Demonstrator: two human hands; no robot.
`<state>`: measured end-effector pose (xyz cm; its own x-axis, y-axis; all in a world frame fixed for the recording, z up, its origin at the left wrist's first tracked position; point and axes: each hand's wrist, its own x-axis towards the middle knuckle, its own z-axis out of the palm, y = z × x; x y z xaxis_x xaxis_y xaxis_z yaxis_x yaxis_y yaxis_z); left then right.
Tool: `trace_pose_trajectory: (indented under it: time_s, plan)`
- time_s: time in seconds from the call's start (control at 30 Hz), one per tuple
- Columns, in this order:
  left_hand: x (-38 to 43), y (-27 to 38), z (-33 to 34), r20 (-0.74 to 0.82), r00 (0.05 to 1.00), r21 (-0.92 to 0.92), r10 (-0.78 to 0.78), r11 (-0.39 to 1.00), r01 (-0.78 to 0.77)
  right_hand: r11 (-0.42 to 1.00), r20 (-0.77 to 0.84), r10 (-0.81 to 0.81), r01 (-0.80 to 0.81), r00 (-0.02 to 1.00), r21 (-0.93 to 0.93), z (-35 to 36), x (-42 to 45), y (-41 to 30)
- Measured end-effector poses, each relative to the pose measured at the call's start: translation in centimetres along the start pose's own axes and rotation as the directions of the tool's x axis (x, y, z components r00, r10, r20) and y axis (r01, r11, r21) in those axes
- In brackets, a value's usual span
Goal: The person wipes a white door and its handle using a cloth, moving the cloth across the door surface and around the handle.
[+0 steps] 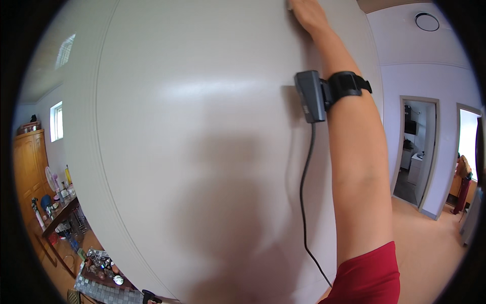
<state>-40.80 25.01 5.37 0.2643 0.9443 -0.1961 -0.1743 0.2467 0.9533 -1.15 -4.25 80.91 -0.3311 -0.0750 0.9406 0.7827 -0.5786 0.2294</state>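
My right hand point(308, 15) is raised against a large, smooth, pale panel point(190, 121), which may be a door. The top of the picture cuts off the fingers. A small pale edge shows beside them, too little to identify. A black strap point(345, 88) around my right forearm carries a dark box-shaped device point(310, 97). Its black cable point(303, 205) hangs down towards my red sleeve point(366, 275). My left hand is out of view; only a black strap mount point(149, 296) with a sliver of skin appears at the bottom edge.
At lower left, a low table with a checked cloth point(110, 294) bears several small items. Behind it stand a cluttered table point(60, 214), a fan point(51, 178) and a wooden wardrobe point(30, 163). A doorway point(414, 152) opens at right; another person point(463, 178) stands farther right.
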Motion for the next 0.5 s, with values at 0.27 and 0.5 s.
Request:
trace_pose_trajectory:
  time_s: [0.27,0.5]
  plan:
    - [-0.5,2.3,-0.9,-0.05,0.995,0.004,-0.081,0.997,0.081,0.982,0.16,-0.109,0.082,0.981,0.169,2.9,-0.5,-21.2]
    - [5.3,-1.6,-1.7,-0.048,0.996,-0.169,0.07,0.983,-0.077,0.886,0.194,-0.445,0.399,0.874,0.237,9.3,-8.9,-40.0]
